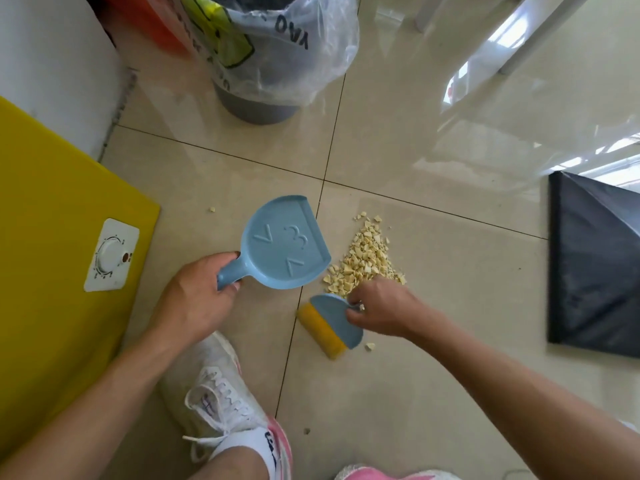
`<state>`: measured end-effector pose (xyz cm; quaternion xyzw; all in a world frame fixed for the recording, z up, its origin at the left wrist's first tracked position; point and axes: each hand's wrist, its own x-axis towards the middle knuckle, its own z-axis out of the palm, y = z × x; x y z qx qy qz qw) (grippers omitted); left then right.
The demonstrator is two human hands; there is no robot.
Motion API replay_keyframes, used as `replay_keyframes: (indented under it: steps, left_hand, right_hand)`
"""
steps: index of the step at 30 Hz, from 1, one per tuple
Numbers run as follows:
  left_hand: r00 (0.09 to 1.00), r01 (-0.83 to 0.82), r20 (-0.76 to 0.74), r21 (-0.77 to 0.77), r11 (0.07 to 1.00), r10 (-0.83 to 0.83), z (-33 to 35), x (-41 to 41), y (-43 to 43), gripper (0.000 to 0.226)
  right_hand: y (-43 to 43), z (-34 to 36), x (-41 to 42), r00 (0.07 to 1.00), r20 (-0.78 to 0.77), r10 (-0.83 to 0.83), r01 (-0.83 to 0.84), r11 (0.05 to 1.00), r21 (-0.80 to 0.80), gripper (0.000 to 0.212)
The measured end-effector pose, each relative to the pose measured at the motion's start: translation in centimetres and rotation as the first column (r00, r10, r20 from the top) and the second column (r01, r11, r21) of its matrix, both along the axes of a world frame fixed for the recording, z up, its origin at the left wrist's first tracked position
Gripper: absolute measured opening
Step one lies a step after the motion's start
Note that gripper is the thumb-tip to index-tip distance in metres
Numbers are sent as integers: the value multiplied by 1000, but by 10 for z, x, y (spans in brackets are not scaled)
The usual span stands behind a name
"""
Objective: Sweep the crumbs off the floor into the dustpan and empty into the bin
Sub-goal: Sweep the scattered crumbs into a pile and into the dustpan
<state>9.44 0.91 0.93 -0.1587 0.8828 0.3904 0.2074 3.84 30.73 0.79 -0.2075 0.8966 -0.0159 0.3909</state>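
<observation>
Left hand (199, 289) is gripping the dustpan (287, 242); right hand (379, 306) is gripping the brush (329, 323). Best pressing the pan's lip flat left of the crumbs (363, 258) and brushing leftward.

Marks and lettering on the dustpan, bin liner and shoe

The blue dustpan (285, 242) bears raised marks: a "3" in the middle with a "V"-like chevron on either side of it. The clear plastic bag (277, 46) lining the bin shows dark letters reading about "VAO", seen upside down; its other print is too crumpled to read. The white shoe (221, 400) carries grey lettering on its tongue, too blurred to make out.
</observation>
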Motion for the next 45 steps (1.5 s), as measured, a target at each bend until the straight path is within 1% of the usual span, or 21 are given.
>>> replay_keyframes:
  steps: [3, 5, 8, 10, 12, 14, 16, 17, 19, 21, 22, 24, 26, 29, 32, 34, 35, 38, 41, 43, 45]
  left_hand:
    - [999, -50, 14, -56, 997, 51, 0, 5, -8, 13]
    - [993, -113, 15, -46, 993, 114, 0, 7, -10, 17]
    - [980, -196, -29, -18, 981, 195, 8, 9, -6, 30]
    - [966, -240, -115, -56, 969, 232, 21, 6, -8, 34]
    - [939, -284, -225, -72, 956, 262, 38, -5, -14, 27]
    - [908, -328, -297, -72, 942, 294, 53, -19, -21, 14]
    - [888, -372, -316, -62, 926, 335, 63, -29, -29, 12]
    - [882, -386, -312, -46, 921, 354, 65, -32, -33, 11]
    - [876, -402, -287, 13, 915, 389, 66, -35, -40, 5]
    - [878, -413, -239, 62, 909, 415, 63, -33, -47, 2]
    - [882, -415, -212, 78, 907, 421, 61, -32, -50, 3]
    - [889, -415, -163, 106, 904, 427, 57, -31, -52, 8]
    - [894, -418, -122, 113, 901, 430, 53, -31, -47, 15]
    - [908, -400, -85, 118, 909, 411, 49, -33, -38, 17]
    - [929, -354, -70, 127, 927, 364, 48, -28, -26, 17]
    - [942, -326, -49, 119, 938, 333, 48, -24, -19, 16]
    - [948, -311, -37, 113, 944, 317, 48, -23, -15, 16]
    - [963, -269, 10, 81, 960, 269, 48, -23, -8, 13]
    - [968, -250, 48, 61, 966, 247, 44, -18, -5, 7]
    - [972, -224, 90, 65, 972, 218, 41, -14, -1, 6]
    - [973, -203, 127, 71, 977, 193, 39, -10, 4, 8]
  right_hand:
    - [13, 3, -41, 997, -77, -2, 5, 999, 44, 27]
    - [20, 11, -60, 994, -104, -32, 37, 998, 53, 27]
    - [24, 27, -75, 991, -69, -113, 114, 993, 24, 31]
    - [11, 37, -76, 984, 0, -177, 176, 982, -66, 27]
    - [-21, 37, -72, 957, 84, -279, 291, 932, -217, 22]
    - [-67, 26, -66, 900, 168, -402, 435, 826, -359, 26]
    - [-121, 10, -62, 847, 264, -460, 531, 727, -435, 34]
    - [-148, 1, -62, 827, 302, -475, 562, 691, -454, 36]
    - [-189, -16, -69, 795, 330, -509, 607, 652, -454, 31]
    - [-210, -30, -82, 771, 306, -558, 636, 653, -412, 23]
    - [-211, -35, -87, 754, 288, -590, 656, 654, -378, 25]
    - [-192, -43, -95, 723, 241, -648, 689, 649, -323, 33]
    - [-153, -44, -102, 697, 180, -694, 713, 644, -278, 34]
    - [-78, -35, -106, 659, 125, -742, 749, 632, -199, 29]
    - [-14, -25, -96, 587, 74, -806, 805, 572, -160, 25]
    - [13, -17, -82, 528, 86, -845, 846, 515, -134, 22]
    - [21, -11, -76, 488, 123, -864, 871, 473, -135, 20]
    - [34, 11, -72, 325, 310, -893, 942, 274, -195, 17]
    - [25, 22, -90, 174, 470, -865, 974, 82, -209, 18]
    - [12, 18, -98, 121, 479, -869, 976, 17, -215, 21]
    - [-2, 10, -97, 87, 426, -901, 979, -2, -204, 16]
